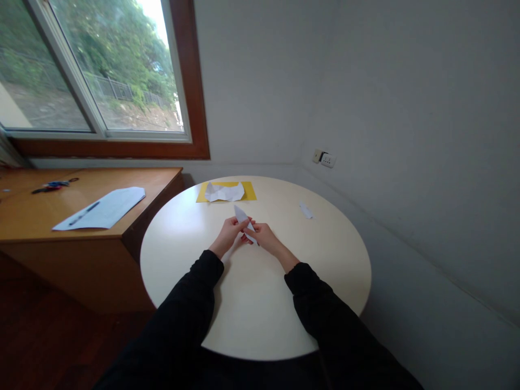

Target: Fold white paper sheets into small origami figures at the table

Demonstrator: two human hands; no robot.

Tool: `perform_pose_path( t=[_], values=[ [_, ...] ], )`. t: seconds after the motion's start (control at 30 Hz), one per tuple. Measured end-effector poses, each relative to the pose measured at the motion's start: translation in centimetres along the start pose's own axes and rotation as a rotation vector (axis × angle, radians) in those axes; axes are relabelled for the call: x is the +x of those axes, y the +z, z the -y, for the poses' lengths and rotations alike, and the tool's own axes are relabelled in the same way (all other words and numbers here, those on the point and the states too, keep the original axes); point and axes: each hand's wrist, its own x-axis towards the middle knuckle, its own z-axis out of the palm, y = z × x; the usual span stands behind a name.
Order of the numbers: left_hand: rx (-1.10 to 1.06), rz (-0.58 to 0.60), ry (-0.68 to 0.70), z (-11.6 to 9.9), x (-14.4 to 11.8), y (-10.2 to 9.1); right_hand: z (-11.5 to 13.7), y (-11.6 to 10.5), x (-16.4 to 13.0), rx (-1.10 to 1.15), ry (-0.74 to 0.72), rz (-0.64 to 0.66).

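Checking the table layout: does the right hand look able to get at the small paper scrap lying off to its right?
Probably yes: bare tabletop separates right hand and paper scrap, though that hand grips the folded white paper.

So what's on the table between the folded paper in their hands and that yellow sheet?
Nothing: the head view shows bare table between folded paper and yellow sheet.

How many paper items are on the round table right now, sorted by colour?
White: 3 - folded piece held in left hand and right hand, crumpled sheet, small scrap
Yellow: 1 - yellow sheet
Total: 4
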Motion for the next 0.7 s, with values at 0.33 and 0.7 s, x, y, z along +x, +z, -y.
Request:
perform_pose_path(
  t=[0.33,0.7],
  values=[
    [0.002,-0.137,0.015,-0.34,0.12,0.08,0.15,0.01,-0.15,-0.023,0.002,0.012],
    [-0.018,-0.183,0.053,-0.41,0.34,-0.27,-0.07,-0.05,-0.25,-0.047,-0.053,0.048]
  ],
)
